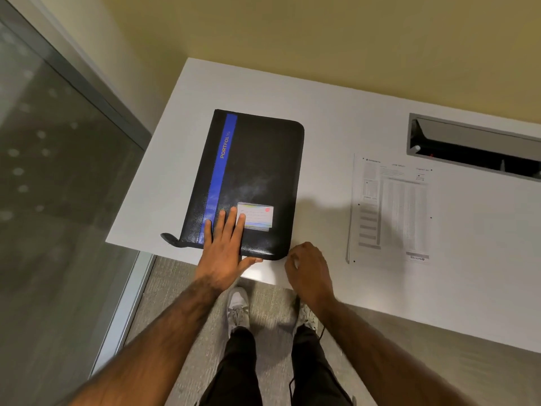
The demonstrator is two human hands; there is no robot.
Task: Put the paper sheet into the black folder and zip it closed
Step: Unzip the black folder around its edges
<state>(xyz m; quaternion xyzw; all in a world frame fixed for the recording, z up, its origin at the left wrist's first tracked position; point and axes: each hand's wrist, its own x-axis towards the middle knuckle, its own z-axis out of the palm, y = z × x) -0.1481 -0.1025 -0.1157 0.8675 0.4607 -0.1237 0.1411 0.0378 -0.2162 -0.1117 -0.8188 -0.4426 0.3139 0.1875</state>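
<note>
The left hand (224,247) lies flat on the near end of the black folder (254,177), palm down, fingers spread and straight, the fingertips reaching the edge of a small label card (255,219) on the cover and the thumb stretched out along the folder's near edge. It grips nothing; it simply presses the cover down. The right hand (307,269) sits just beside the folder's near right corner, knuckles up and fingers curled in toward that corner; from here I cannot tell whether the fingertips are pinching anything, since the hand itself hides them. Both forearms are bare and reach in from the near edge of the white table (336,112). There is one folder, lying closed, with a single blue stripe (221,174) running its length and a small tab (169,238) sticking out at its near left corner. The paper sheet (392,209) lies flat on the table well to the right of the folder, printed side up, apart from both hands; its left edge looks doubled, so there may be more than one sheet. One metal-framed opening (474,145) is set into the tabletop beyond the paper. Below the table edge, two light shoes (237,306) stand on carpet.
</note>
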